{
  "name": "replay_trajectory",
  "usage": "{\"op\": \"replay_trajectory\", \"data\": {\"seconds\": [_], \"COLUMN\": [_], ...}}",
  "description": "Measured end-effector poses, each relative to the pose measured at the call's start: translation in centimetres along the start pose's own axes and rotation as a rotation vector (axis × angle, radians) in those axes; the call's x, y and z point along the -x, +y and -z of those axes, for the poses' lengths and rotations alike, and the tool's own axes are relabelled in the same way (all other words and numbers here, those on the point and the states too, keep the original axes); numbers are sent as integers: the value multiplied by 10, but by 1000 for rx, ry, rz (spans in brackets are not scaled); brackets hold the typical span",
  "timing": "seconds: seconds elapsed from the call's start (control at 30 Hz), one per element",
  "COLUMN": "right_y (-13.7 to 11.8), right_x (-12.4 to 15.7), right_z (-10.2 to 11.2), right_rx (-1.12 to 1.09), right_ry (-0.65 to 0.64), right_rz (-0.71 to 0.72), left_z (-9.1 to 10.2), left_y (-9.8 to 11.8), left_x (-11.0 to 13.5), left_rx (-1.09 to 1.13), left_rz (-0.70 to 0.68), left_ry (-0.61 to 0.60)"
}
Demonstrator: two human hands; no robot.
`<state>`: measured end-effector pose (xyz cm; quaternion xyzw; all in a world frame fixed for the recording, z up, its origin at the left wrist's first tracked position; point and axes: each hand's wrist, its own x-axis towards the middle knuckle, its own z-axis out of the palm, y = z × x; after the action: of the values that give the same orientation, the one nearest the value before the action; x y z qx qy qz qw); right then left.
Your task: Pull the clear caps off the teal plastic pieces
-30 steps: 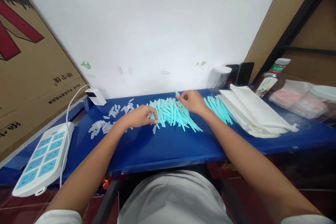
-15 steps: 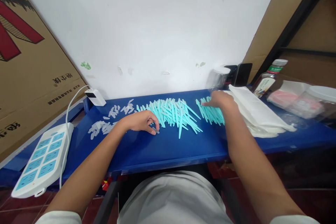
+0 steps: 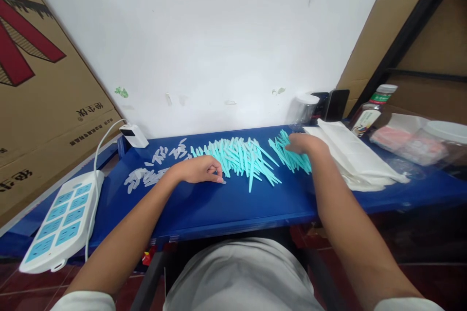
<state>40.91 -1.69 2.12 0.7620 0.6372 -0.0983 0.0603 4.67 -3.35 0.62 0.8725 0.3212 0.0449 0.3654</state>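
Observation:
My left hand [image 3: 200,169] is closed in a pinch, low over the blue table in front of the larger heap of teal plastic sticks [image 3: 237,155]. A sliver of a small translucent plastic piece [image 3: 224,182] shows at its thumb tip. To its left lie loose translucent plastic pieces [image 3: 136,178] of the same look. My right hand [image 3: 308,145] reaches onto the smaller heap of pointed teal sticks [image 3: 292,158]. Its fingertips touch the upper part of that heap. Most of these fingers are hidden, and whether they grip a stick is unclear.
The blue table [image 3: 226,209] backs onto a white wall. White power strip [image 3: 62,223] and small white charger [image 3: 134,136] stand left. At right are white paper bags [image 3: 361,155], a clear jar [image 3: 305,109], phones [image 3: 336,104], a bottle [image 3: 372,112] and a pink packet [image 3: 404,136].
My right fingers have pushed among the smaller heap's sticks, which now lie more askew. My left hand has closed tighter and turned slightly, hiding more of the translucent piece.

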Motion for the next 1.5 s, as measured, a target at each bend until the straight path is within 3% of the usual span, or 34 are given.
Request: {"op": "replay_trajectory", "data": {"seconds": [0.33, 0.47, 0.6, 0.67, 0.73, 0.8, 1.0, 1.5], "right_y": [12, 14, 5, -4, -15, -25, -40, -42], "right_x": [-9, -19, -17, -8, 3, 13, 19, 19], "right_z": [0, -3, -1, 2, 6, 8, 3, 0], "right_rx": [-58, -167, -418, -551, -667, -768, -928, -977], "right_ry": [84, 238, 364, 303, 156, 100, 1, -88], "right_rz": [29, 88, 251, 400, 568, 659, 703, 768], "left_z": [3, 4, 5, 6, 7, 8, 6, -1], "left_y": [5, 5, -2, -5, -6, -6, -6, -7], "left_x": [3, 3, -2, -4, -7, -8, -12, -17], "left_rx": [66, 72, 75, 92, 107, 138, 260, 316], "left_rz": [3, -18, -45, -50, -56, -80, -81, -68], "left_ry": [160, 207, 345, 440, 540, 622, 743, 763]}}
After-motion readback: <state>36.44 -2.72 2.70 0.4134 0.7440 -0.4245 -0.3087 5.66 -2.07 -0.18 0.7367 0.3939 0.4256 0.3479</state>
